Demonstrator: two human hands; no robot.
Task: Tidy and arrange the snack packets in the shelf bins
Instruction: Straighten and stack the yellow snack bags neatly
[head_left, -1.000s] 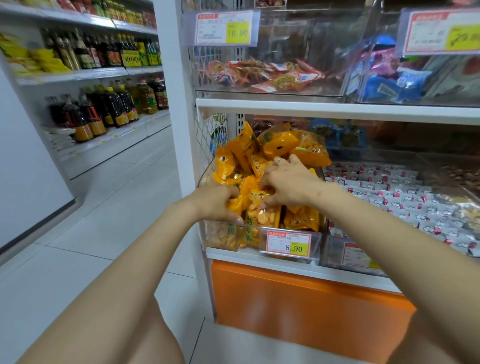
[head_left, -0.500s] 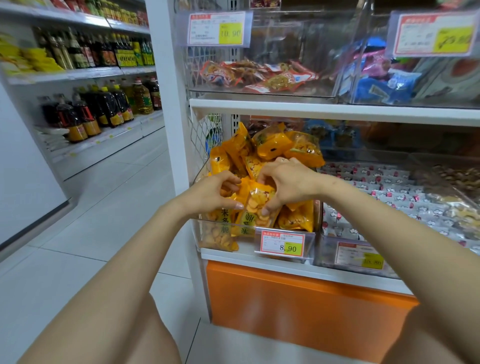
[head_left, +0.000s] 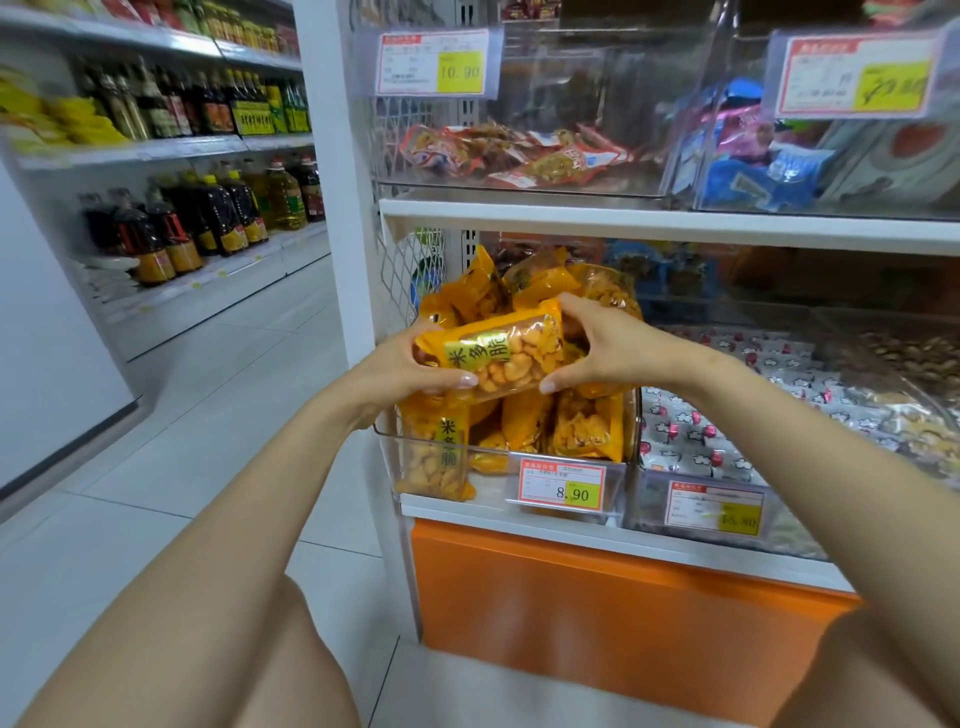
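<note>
An orange snack packet (head_left: 501, 353) with a clear window lies sideways in the air, just above the clear shelf bin (head_left: 498, 470). My left hand (head_left: 410, 371) grips its left end and my right hand (head_left: 602, 345) grips its right end, thumbs underneath. Several more orange packets (head_left: 587, 431) stand and lean in the bin below and behind the held one. One packet (head_left: 434, 457) stands upright at the bin's front left corner.
A bin of white packets (head_left: 727, 431) sits to the right. An upper shelf (head_left: 649, 221) carries bins of red packets (head_left: 519, 156) and blue packets (head_left: 748, 176). Price tags (head_left: 563, 486) hang on the bin fronts. An aisle with oil bottles (head_left: 197, 218) lies left.
Both hands have lifted one orange packet out of the pile and turned it sideways, raising it above the bin. Earlier they were pressing among packets lower in the bin.
</note>
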